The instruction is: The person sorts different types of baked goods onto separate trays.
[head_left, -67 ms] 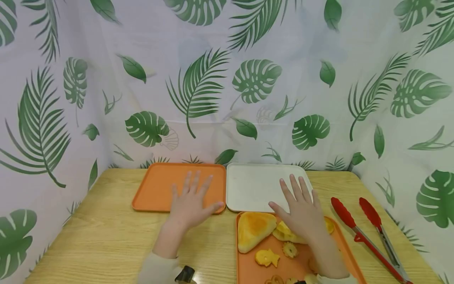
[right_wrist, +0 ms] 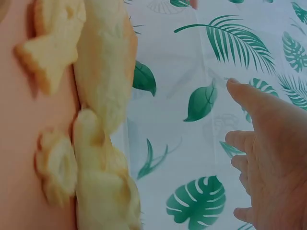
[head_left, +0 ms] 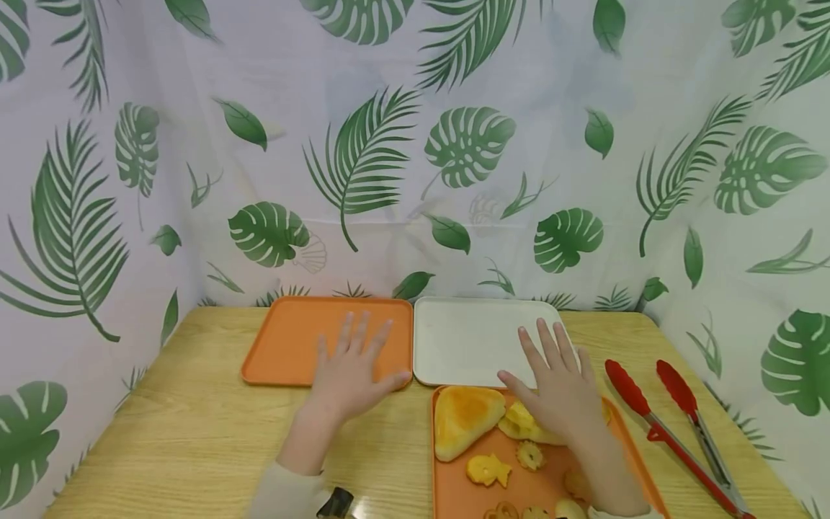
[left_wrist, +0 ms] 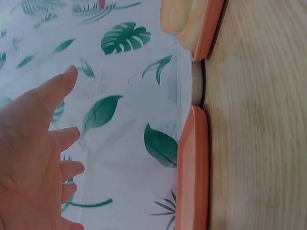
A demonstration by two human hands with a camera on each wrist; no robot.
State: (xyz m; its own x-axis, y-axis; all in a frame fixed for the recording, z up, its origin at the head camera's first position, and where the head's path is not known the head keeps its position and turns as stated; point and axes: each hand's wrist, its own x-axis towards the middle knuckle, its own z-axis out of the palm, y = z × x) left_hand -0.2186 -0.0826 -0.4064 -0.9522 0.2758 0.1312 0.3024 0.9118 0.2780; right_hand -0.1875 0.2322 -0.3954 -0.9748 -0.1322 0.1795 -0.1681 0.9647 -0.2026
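With fingers spread and straight, the left hand [head_left: 350, 375] hovers at the near edge of the orange tray [head_left: 279, 353] at the back left, holding nothing. The right hand [head_left: 560, 389], also spread and holding nothing, is above the far part of the nearer orange tray [head_left: 447, 497]. Under and beside it lie a triangular bread [head_left: 467, 422], a filled bread [head_left: 521, 425] partly hidden by the hand, a fish-shaped biscuit [head_left: 488, 470] and a flower-shaped biscuit [head_left: 530, 455]. In the right wrist view the right hand [right_wrist: 278, 153] stands apart from the breads.
A white tray [head_left: 480, 346] sits beside the back orange tray. Red-tipped tongs [head_left: 681, 440] lie spread on the wooden table [head_left: 162, 447] at the right. A leaf-patterned cloth [head_left: 389, 180] surrounds the table's back and sides. More biscuits [head_left: 502, 510] lie near the frame's bottom.
The right hand has shifted slightly to the right above the food tray. The left hand has barely moved, and the trays and food lie as before.
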